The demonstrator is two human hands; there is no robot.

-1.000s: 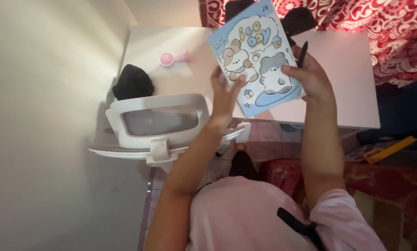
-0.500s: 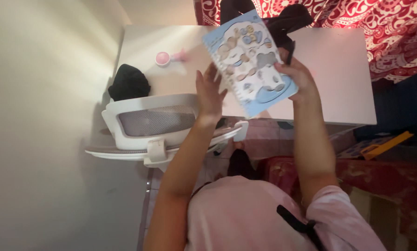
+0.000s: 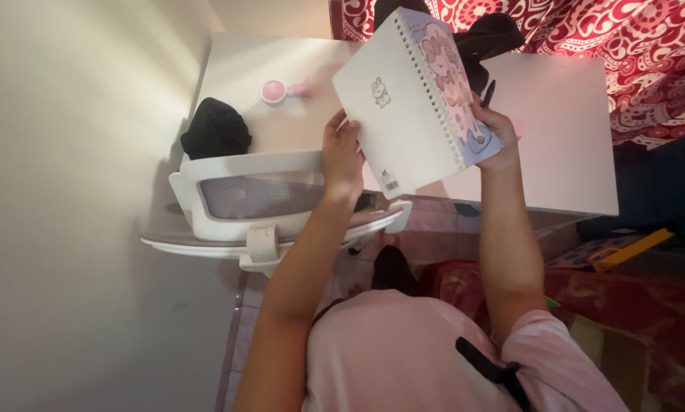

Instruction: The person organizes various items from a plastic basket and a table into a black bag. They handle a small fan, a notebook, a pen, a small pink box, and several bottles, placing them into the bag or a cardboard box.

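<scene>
Cream-white and spiral-bound, the notebook (image 3: 411,107) is up in the air above the desk (image 3: 564,137), tilted, its plain back cover facing the camera and the blue cartoon front cover showing along the right edge. The left hand (image 3: 342,156) grips the notebook's lower left edge, fingers curled against the cover. The right hand (image 3: 495,133) clasps the right side, thumb over the blue cover, and a dark pen (image 3: 487,93) pokes up from the same hand. Both hands are closed on the notebook. Down on the desk, a small pink round object (image 3: 274,91) sits near the far left corner, with a bundle of black cloth (image 3: 216,130) just beside the desk's left edge. A white mesh-backed chair (image 3: 258,198) stands tucked against the desk below the left hand. Red patterned fabric (image 3: 647,46) hangs behind.
</scene>
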